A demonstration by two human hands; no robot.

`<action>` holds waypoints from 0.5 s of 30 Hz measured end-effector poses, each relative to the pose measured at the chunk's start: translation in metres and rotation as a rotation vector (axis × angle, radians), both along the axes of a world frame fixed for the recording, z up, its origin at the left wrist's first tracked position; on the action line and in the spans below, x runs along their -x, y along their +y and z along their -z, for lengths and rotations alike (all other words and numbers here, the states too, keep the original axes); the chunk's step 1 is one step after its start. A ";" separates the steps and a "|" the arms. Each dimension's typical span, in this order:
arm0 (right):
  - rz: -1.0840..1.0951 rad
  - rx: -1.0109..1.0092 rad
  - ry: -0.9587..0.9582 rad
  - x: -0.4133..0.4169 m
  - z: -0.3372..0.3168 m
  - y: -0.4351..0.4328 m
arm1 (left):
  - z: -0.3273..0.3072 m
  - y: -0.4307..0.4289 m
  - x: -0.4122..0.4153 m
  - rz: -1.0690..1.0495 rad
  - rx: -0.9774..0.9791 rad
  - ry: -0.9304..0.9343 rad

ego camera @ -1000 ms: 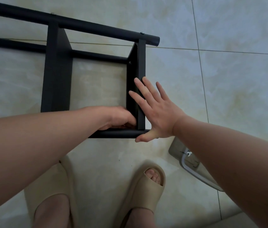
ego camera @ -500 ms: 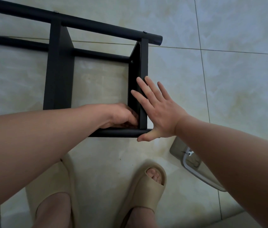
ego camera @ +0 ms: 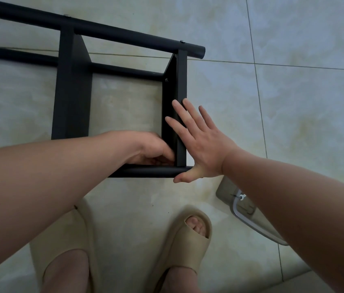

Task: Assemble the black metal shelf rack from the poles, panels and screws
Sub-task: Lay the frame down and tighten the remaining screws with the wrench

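**While the rack (ego camera: 72, 92) lies sideways, both hands meet at its near corner**

As the head camera looks down, the rack rests on the tiled floor (ego camera: 293, 102). The right hand (ego camera: 201, 144) is flat, its fingers straight against the end panel (ego camera: 181, 81) and its thumb across the near pole (ego camera: 145, 172) at the tip. The left hand (ego camera: 149, 151) reaches inside that corner with fingers curled; whether they pinch anything cannot be told. Beige slippers (ego camera: 188, 242) stand below. A clear container (ego camera: 227, 192) lies beside the right forearm.
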State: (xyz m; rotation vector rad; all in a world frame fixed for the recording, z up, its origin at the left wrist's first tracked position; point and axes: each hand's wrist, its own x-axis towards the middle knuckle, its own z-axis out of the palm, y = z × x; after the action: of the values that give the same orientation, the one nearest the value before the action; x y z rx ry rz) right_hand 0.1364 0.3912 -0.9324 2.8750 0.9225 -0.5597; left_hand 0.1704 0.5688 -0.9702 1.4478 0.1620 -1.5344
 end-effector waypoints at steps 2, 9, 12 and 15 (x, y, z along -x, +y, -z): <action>-0.001 -0.001 -0.001 0.000 0.000 0.000 | -0.001 -0.002 -0.001 -0.021 -0.002 0.010; 0.002 -0.004 -0.003 0.000 0.000 0.000 | 0.001 -0.003 -0.003 -0.029 0.028 0.023; 0.000 -0.012 -0.007 0.000 0.001 0.000 | 0.005 0.001 -0.001 -0.028 0.049 0.001; -0.001 -0.008 -0.008 0.000 0.001 0.000 | 0.009 0.003 0.001 -0.014 0.068 -0.021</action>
State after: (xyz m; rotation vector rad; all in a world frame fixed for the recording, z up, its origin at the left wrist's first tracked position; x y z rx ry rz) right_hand 0.1365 0.3907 -0.9332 2.8819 0.9271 -0.5449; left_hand 0.1699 0.5723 -0.9795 1.4060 0.1057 -1.4987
